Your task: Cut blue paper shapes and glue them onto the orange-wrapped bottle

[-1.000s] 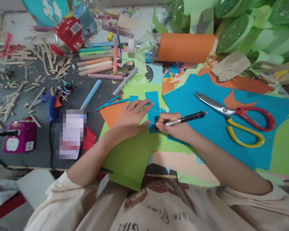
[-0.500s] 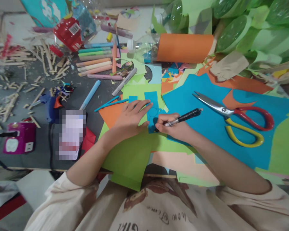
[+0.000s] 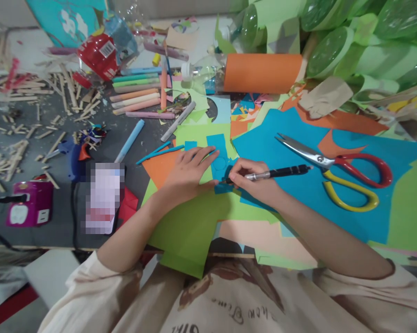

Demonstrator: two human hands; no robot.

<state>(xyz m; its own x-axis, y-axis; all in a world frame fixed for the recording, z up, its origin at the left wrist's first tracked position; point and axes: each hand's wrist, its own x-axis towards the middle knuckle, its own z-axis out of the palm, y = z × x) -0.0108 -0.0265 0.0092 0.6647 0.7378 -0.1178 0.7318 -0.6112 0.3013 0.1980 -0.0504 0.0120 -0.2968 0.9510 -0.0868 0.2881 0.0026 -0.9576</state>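
Note:
My right hand (image 3: 252, 181) is closed round a black and silver pen (image 3: 279, 173), its tip down on a small blue paper piece (image 3: 218, 150) that bears a drawn circle. My left hand (image 3: 189, 173) lies flat with fingers stretched out, pressing that blue piece down from the left, over a green sheet (image 3: 190, 222). The pen's back end points right, toward the scissors (image 3: 336, 169).
Red and yellow scissors lie on a large blue sheet (image 3: 298, 203) at right. An orange paper roll (image 3: 262, 72) and green bottles (image 3: 328, 53) stand behind. Pastel markers (image 3: 139, 95), wooden sticks (image 3: 28, 120), a blue glue gun (image 3: 74, 152) and a magenta box (image 3: 29, 203) fill the left.
The pen has tilted flatter and now points more to the right; my right hand shifted slightly up on the blue piece. My left hand stays pressing.

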